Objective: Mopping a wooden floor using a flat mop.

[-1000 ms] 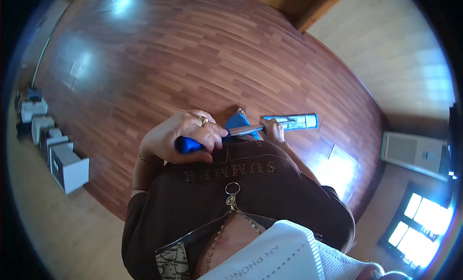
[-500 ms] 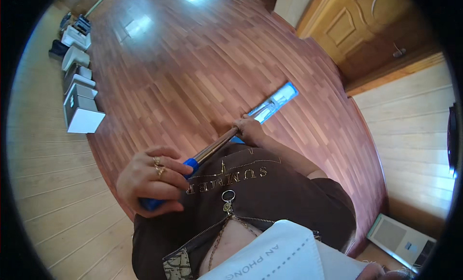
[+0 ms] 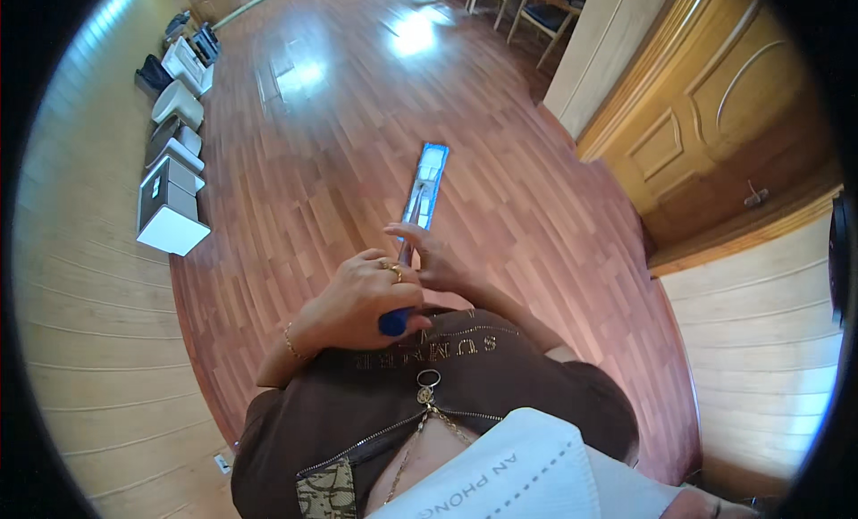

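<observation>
My left hand [image 3: 368, 291], with rings and a bracelet, is closed round the blue grip [image 3: 394, 322] at the top of a flat mop's pole. Just ahead of it, my right hand [image 3: 431, 258] is at the pole [image 3: 406, 254], its fingers partly stretched across; it seems to hold the pole loosely. Beyond my hands the long, narrow mop head [image 3: 431, 162] lies on the wood-look floor, white and grey on top with a blue rim. It points away from me, and my right hand hides part of the pole.
Along the left wall stand a white and grey box-shaped cabinet [image 3: 174, 229], a rounded white container [image 3: 178, 104] and other items. To the right are a wooden door [image 3: 688, 135] and a pale wall end. Chairs [image 3: 545, 17] stand at the far right.
The mop head has swung left and now points nearly straight ahead. My left hand has moved right and forward, close to my right hand. The view has turned, bringing chairs into sight.
</observation>
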Demonstrator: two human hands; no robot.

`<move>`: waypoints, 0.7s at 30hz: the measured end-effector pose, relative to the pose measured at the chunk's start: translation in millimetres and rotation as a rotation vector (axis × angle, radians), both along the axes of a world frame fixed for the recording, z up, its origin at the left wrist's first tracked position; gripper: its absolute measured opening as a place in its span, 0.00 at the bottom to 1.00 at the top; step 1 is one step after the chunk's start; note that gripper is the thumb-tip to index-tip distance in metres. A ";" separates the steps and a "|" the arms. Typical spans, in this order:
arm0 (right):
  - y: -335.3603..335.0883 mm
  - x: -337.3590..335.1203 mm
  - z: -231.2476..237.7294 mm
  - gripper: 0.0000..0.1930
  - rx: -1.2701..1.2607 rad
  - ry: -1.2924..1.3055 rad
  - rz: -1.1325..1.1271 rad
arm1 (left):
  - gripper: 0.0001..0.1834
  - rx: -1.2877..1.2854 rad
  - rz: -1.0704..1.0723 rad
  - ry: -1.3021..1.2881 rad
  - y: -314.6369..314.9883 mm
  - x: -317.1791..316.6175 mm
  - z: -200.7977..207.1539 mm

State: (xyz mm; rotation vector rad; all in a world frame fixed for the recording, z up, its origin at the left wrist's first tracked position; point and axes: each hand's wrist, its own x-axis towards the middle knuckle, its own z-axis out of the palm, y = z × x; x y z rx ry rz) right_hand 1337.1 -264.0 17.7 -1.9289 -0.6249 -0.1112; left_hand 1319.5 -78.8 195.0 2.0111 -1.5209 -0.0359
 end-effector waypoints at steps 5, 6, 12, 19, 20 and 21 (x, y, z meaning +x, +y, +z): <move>-33.8 -23.0 84.6 0.34 0.166 -0.027 0.034 | 0.15 -0.072 0.069 0.043 -26.5 25.1 -29.6; -37.7 -28.2 96.3 0.34 0.166 -0.039 0.035 | 0.15 -0.078 0.054 0.126 -31.0 28.7 -36.8; -55.7 -64.9 124.2 0.27 -0.023 -0.290 0.037 | 0.27 -0.346 -0.127 0.226 -56.6 38.6 -72.0; -55.3 -112.0 129.1 0.27 -0.132 -0.387 -0.167 | 0.20 -0.192 -0.181 0.077 -87.9 62.7 -133.6; -53.5 -113.3 124.7 0.27 -0.112 -0.334 -0.093 | 0.18 -0.066 -0.100 0.130 -79.7 69.6 -156.3; -52.2 -117.5 123.8 0.26 -0.186 -0.356 -0.107 | 0.17 0.053 -0.054 0.103 -78.8 83.4 -186.2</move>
